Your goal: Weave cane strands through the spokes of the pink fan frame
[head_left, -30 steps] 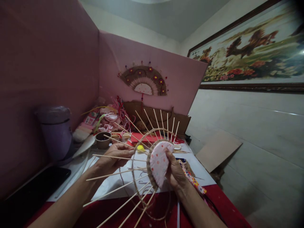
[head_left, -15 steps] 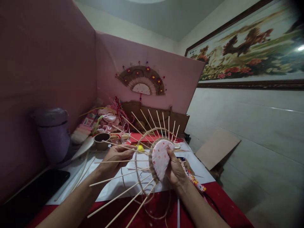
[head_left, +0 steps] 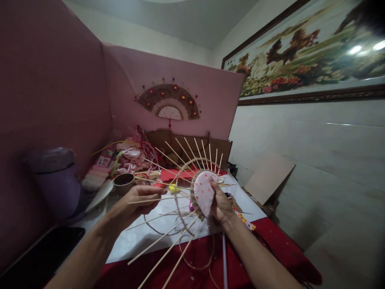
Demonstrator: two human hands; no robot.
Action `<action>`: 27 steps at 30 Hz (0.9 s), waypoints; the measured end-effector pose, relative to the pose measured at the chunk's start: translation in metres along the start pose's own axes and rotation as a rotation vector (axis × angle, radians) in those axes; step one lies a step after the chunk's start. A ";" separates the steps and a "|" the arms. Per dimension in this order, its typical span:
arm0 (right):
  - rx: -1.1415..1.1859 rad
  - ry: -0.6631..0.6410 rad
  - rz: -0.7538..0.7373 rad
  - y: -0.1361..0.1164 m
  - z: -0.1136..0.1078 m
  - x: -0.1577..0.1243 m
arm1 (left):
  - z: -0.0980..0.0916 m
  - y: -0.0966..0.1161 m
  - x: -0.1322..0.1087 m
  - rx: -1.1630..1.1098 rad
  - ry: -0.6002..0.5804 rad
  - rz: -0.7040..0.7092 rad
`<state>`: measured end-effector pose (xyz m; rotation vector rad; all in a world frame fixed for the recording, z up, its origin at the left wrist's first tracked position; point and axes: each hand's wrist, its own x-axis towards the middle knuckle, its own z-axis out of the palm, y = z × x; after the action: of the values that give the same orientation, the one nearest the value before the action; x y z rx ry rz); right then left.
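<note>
My right hand (head_left: 222, 202) grips a fan frame by its half-round base (head_left: 203, 190), thumb on the front. White cloth with red dots covers the base, and brown twine edges its curve. Thin wooden sticks (head_left: 159, 245) spread outward from that edge like rays. A ring of twine (head_left: 177, 202) runs across the sticks, partway out from the base. My left hand (head_left: 140, 202) is at the left sticks, its fingertips pinched on what looks like the twine. A loose loop of twine (head_left: 197, 268) hangs below the frame.
A finished fan (head_left: 170, 100) hangs on the pink panel. Behind the left hand stand a brown cup (head_left: 124, 182) and a heap of pink ribbons (head_left: 132, 154). A purple container (head_left: 57, 184) and a black phone (head_left: 45, 257) lie left. A yellow lump (head_left: 173, 188) sits on white paper.
My left hand has shifted slightly down and left, away from the stick it was at, with twine now stretching from its fingertips. The frame has tilted a little; the camera view has turned right.
</note>
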<state>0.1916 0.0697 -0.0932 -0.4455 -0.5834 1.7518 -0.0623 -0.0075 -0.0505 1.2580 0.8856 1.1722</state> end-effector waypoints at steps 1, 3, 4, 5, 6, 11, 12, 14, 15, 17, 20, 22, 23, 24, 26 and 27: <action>-0.004 0.003 -0.001 -0.001 0.000 0.001 | -0.001 0.000 0.000 -0.008 -0.009 -0.012; -0.015 0.007 -0.001 -0.003 0.000 0.001 | -0.004 0.002 -0.002 -0.002 -0.036 -0.021; -0.022 0.008 0.003 -0.004 0.000 0.001 | -0.006 0.003 -0.003 0.017 -0.050 -0.029; -0.032 0.011 0.009 -0.006 0.000 0.001 | -0.007 0.004 -0.004 0.044 -0.061 -0.043; -0.045 0.015 0.015 -0.007 0.000 0.000 | -0.008 0.006 -0.005 0.077 -0.067 -0.060; -0.109 0.041 -0.027 -0.012 0.002 -0.003 | -0.006 0.013 -0.007 0.245 -0.088 -0.055; -0.107 0.047 -0.039 -0.012 0.002 -0.003 | -0.005 0.013 -0.006 0.288 -0.082 -0.029; -0.101 0.065 -0.060 -0.013 0.000 -0.001 | -0.001 0.013 -0.003 0.380 -0.039 0.041; -0.099 0.076 -0.071 -0.013 -0.001 0.001 | 0.002 0.012 -0.002 0.421 -0.009 0.080; -0.095 0.102 -0.099 -0.014 -0.004 0.005 | 0.006 0.011 0.000 0.510 0.059 0.176; -0.088 0.143 -0.143 -0.015 -0.008 0.010 | 0.012 0.011 -0.001 0.778 0.177 0.369; -0.085 0.158 -0.156 -0.015 -0.008 0.011 | 0.015 0.013 -0.005 1.043 0.261 0.475; -0.085 0.159 -0.154 -0.015 -0.008 0.012 | 0.016 0.014 -0.007 1.164 0.294 0.503; -0.085 0.160 -0.150 -0.015 -0.007 0.012 | 0.017 0.015 -0.009 1.264 0.320 0.517; -0.087 0.165 -0.141 -0.015 -0.006 0.011 | 0.019 0.017 -0.012 1.387 0.360 0.534; -0.087 0.170 -0.139 -0.016 -0.006 0.011 | 0.020 0.017 -0.013 1.409 0.369 0.539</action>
<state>0.2045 0.0840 -0.0881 -0.5944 -0.5565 1.5437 -0.0486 -0.0256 -0.0322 2.5593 1.8737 1.1701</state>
